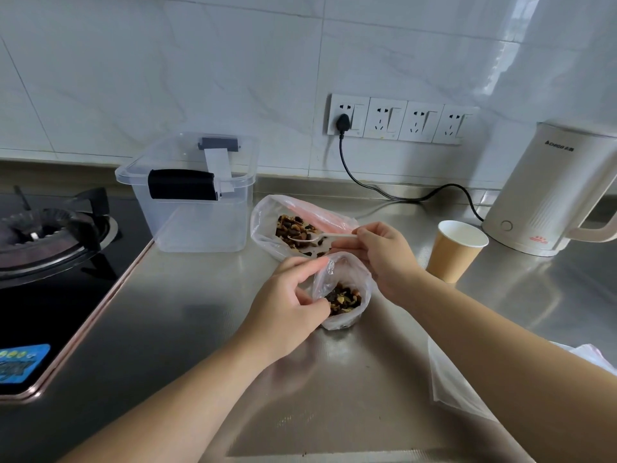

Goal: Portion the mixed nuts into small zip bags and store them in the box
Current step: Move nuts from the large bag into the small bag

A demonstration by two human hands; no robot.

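Head view: left hand (287, 295) fingers (312, 265) pinch the zip bag (347, 289) rim.

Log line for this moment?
left hand holds small bag open | right hand holds spoon over big nut bag | box lidded

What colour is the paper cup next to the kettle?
The paper cup is tan brown outside, white inside, seen in the head view.

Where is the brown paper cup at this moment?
In the head view, the brown paper cup stands upright on the steel counter, right of centre, just in front of the white electric kettle and beside the right hand.
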